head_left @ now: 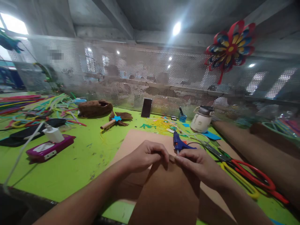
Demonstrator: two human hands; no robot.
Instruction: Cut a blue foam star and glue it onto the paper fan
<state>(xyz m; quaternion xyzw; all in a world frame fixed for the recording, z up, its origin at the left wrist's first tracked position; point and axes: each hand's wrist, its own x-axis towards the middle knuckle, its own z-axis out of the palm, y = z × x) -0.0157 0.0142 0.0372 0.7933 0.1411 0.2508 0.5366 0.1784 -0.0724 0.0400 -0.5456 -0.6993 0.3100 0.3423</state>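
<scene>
A brown sheet of stiff paper [167, 193] stands up from the green table [77, 162] in front of me. My left hand [147, 156] and my right hand [199, 164] both pinch its top edge, fingers closed, thumbs nearly touching at the middle. Under it lies a larger tan cardboard sheet [136, 140]. Just behind my right hand sits a blue glue gun [178, 143].
Red and yellow handled scissors [246, 175] lie at right beside brown felt rolls [262, 153]. At left are a pink tissue pack [49, 149] with a white charger [53, 133] and coloured strips [30, 106]. A white kettle [201, 120], a black phone [146, 108] and a mesh screen [140, 75] stand behind.
</scene>
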